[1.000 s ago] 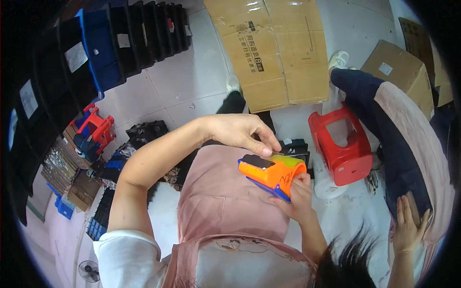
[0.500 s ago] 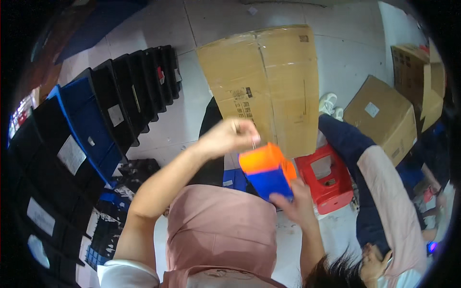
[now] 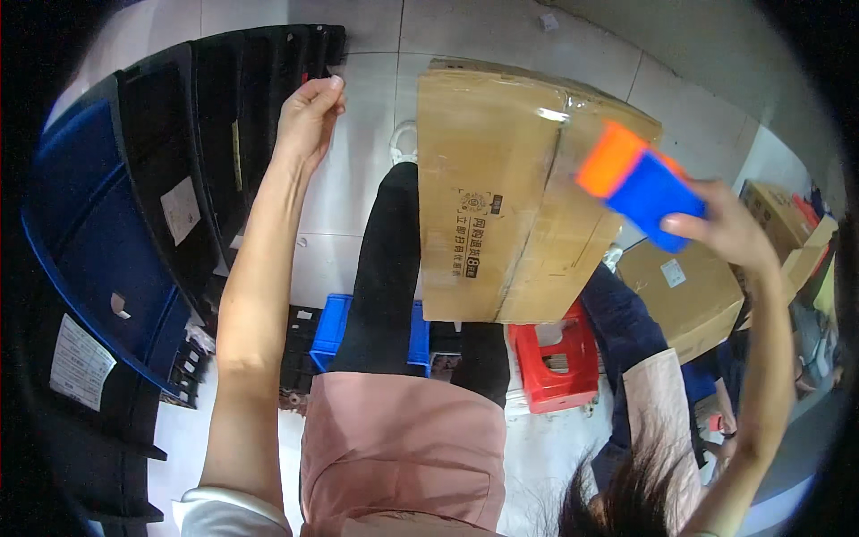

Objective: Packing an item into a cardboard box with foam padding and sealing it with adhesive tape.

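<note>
My right hand [image 3: 725,228] grips an orange-and-blue block-shaped thing [image 3: 649,192], its orange end pointing up and left. The block is held tilted in the air over the right side of a large cardboard box [image 3: 492,179]; motion blurs its edges. Far to the left, my left hand [image 3: 311,121] is raised with thumb and fingers pinched together, beside a row of black bins [image 3: 210,134]. Whatever those fingertips hold, if anything, is too small to make out.
A blue bin [image 3: 107,242] stands among the black ones at left. Right of my legs are a red plastic stool [image 3: 559,389] and another person's dark-trousered leg [image 3: 626,327]. More cartons [image 3: 684,291] sit farther right. A blue crate [image 3: 333,327] lies near my legs.
My hands have moved apart: the left went up and left, the right carried the orange-and-blue block up and right. The view has shifted too.
</note>
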### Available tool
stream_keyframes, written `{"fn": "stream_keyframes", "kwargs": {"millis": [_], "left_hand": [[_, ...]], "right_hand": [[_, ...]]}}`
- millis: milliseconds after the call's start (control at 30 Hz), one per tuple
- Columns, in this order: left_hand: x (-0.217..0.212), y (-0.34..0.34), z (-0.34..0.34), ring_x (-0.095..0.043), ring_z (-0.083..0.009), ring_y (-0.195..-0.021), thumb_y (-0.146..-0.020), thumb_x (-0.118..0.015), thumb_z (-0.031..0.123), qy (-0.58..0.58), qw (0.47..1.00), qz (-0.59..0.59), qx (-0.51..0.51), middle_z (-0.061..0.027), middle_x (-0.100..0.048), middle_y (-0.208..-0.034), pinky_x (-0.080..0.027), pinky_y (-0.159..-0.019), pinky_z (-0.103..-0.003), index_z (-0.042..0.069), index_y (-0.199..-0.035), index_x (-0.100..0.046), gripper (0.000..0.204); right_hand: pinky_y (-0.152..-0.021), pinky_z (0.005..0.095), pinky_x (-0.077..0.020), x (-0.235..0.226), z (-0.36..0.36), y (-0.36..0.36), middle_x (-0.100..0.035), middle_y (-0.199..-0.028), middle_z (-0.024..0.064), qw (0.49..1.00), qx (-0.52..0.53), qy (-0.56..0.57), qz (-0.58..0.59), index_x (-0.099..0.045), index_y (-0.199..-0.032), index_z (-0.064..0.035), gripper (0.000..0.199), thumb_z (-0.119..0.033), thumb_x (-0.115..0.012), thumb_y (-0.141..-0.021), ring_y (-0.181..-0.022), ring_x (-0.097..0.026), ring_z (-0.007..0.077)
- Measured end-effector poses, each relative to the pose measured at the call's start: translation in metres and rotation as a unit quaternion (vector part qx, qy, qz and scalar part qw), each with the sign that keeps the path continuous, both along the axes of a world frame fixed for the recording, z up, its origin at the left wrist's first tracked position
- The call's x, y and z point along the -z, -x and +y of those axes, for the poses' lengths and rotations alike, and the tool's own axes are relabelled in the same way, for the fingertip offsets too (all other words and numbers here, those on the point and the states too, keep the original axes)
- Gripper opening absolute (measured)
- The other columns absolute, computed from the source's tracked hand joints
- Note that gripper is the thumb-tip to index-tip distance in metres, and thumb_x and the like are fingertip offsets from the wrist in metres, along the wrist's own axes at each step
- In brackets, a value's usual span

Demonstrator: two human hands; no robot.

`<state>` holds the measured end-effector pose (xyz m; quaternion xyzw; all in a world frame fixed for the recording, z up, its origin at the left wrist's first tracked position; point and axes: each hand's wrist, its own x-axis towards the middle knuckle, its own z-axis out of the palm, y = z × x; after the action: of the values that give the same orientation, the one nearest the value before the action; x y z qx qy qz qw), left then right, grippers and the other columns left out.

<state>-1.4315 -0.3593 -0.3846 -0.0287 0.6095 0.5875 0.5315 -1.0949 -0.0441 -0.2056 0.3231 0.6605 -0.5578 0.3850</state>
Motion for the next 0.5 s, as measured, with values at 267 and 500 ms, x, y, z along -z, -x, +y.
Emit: {"fn": "stream_keyframes", "kwargs": {"millis": [267, 500], "left_hand": [[0.047, -0.053, 0.043, -0.053, -0.0099, -0.07, -0.082, -0.069, 0.017, 0.032, 0.998, 0.002, -0.053, -0.0022, -0.059, -0.076, -0.042, -0.065, -0.022, 0.001, -0.088, -0.061, 0.019], [0.049, -0.06, 0.023, -0.05, -0.0092, -0.064, -0.081, -0.07, 0.017, 0.09, 0.985, 0.009, -0.145, -0.0019, -0.056, -0.071, -0.041, -0.061, -0.022, 0.001, -0.085, -0.06, 0.02]], "right_hand": [[-0.08, 0.0289, -0.0442, -0.023, 0.099, -0.051, -0.06, -0.097, 0.0103, 0.983, 0.013, -0.109, -0.149, -0.055, -0.106, 0.0096, 0.054, -0.032, -0.071, -0.077, -0.087, -0.055, 0.0155], [-0.065, 0.0257, -0.0442, 0.041, 0.082, -0.039, -0.059, -0.077, 0.0051, 0.987, 0.037, -0.123, -0.098, -0.059, -0.097, 0.0085, 0.049, -0.036, -0.068, -0.079, -0.069, -0.053, 0.0108]]}}
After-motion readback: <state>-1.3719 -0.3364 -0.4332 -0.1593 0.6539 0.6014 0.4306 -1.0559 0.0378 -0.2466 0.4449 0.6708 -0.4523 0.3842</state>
